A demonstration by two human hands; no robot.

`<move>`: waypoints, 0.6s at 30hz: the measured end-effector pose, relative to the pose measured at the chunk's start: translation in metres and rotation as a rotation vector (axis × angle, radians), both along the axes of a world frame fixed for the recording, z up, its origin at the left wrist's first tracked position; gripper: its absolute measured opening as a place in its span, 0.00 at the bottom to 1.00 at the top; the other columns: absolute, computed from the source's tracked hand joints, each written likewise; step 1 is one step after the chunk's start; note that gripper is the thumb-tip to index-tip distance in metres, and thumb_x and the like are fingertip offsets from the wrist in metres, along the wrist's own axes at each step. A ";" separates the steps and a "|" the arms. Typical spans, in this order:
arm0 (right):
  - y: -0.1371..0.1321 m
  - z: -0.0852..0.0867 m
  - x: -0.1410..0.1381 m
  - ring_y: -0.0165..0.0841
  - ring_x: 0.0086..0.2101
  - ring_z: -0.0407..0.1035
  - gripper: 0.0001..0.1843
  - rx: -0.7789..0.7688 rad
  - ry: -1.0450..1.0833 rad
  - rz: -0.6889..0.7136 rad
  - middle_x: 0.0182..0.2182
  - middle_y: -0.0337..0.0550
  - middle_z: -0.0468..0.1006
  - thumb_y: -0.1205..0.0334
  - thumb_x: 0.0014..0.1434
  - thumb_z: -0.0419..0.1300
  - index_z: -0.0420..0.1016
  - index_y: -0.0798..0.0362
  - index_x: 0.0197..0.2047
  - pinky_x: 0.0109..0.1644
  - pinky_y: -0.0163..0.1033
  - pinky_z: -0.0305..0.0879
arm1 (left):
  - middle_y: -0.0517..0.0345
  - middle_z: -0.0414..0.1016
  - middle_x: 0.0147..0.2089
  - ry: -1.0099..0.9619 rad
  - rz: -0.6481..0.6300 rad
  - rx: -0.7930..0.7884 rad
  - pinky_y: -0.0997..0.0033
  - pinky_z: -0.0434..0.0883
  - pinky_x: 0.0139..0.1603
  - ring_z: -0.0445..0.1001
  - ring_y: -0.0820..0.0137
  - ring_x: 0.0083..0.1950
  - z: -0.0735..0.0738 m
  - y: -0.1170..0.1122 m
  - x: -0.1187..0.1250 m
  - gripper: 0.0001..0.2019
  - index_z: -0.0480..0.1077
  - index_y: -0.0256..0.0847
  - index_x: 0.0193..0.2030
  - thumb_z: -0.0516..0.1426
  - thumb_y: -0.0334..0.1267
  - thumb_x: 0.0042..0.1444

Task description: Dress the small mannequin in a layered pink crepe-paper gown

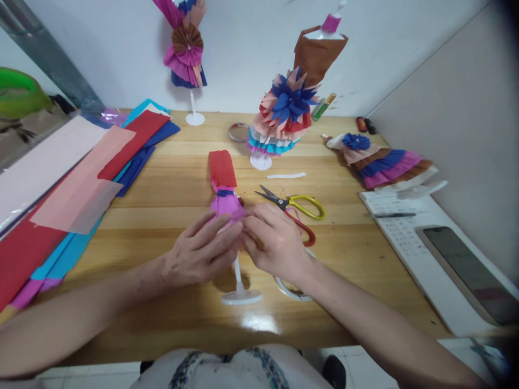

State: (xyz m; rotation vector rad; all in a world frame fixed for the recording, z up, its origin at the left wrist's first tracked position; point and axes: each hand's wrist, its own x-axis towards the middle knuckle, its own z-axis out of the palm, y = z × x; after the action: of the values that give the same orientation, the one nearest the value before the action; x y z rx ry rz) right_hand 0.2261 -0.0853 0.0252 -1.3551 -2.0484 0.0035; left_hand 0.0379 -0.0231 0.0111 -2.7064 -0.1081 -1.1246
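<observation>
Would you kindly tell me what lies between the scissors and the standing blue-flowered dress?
In the head view, a white strip, with a pinkish scrap nearer the scissors.

Pale top (227,374), dark-blue patterned bands (184,373), bare forearms (117,302)

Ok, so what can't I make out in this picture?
All in the head view:
Lower part of the magenta paper skirt: mostly hidden by the bare left hand and bare right hand.
Whatever the right hand's grip may hold: hidden by the hand itself.
Pale round ring: partly covered by the right wrist.
Magenta, blue and brown paper figure: top cut off by the upper edge.
Writing on the white pad: too small, blurred.
</observation>
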 end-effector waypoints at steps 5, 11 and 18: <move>0.001 0.001 0.001 0.33 0.31 0.67 0.10 0.044 0.051 -0.057 0.28 0.45 0.74 0.71 0.60 0.53 0.71 0.54 0.29 0.33 0.39 0.63 | 0.48 0.78 0.46 -0.028 0.005 -0.059 0.54 0.72 0.57 0.71 0.59 0.57 -0.003 0.002 -0.002 0.05 0.69 0.37 0.37 0.58 0.25 0.55; 0.000 0.004 0.000 0.35 0.32 0.66 0.07 0.011 0.077 -0.020 0.29 0.45 0.72 0.73 0.53 0.52 0.68 0.53 0.29 0.34 0.40 0.62 | 0.51 0.78 0.50 0.000 -0.036 -0.094 0.56 0.71 0.60 0.66 0.62 0.63 -0.001 0.003 -0.004 0.07 0.69 0.39 0.40 0.58 0.25 0.56; 0.000 -0.001 -0.002 0.35 0.30 0.61 0.08 0.057 -0.080 -0.036 0.25 0.43 0.69 0.72 0.53 0.52 0.66 0.52 0.26 0.32 0.40 0.57 | 0.49 0.77 0.51 -0.046 0.013 -0.094 0.52 0.65 0.65 0.62 0.59 0.67 -0.007 0.001 -0.001 0.07 0.69 0.37 0.40 0.59 0.25 0.55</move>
State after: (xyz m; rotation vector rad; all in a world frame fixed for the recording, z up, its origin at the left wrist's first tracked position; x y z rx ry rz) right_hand 0.2241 -0.0850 0.0238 -1.3769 -2.0733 -0.1260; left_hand 0.0367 -0.0217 0.0040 -2.7576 -0.1891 -1.2070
